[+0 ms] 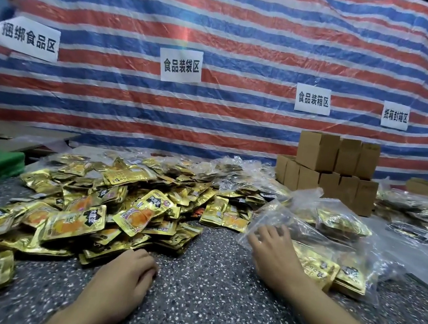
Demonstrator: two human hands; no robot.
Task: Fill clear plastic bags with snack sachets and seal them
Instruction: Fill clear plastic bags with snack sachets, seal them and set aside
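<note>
The worktop (209, 287) fills the lower frame. A pile of sachets (122, 203) lies on it at centre left, and the left hand (125, 274) rests at the pile's near edge, lower centre. Right of centre, the right hand (273, 255) lies flat on a clear bag (335, 237) holding sachets. Behind the bag stand stacked boxes (330, 166); filled bags (417, 216) lie at far right. A tarpaulin (227, 38) bearing paper signs (182, 66) hangs behind all.

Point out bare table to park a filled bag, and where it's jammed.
Bare speckled table between the left hand and the right hand, up to the sachet pile. A smaller patch near-right, beside the clear bag. Crowded: left and centre under the pile; back right around the cardboard boxes.
</note>
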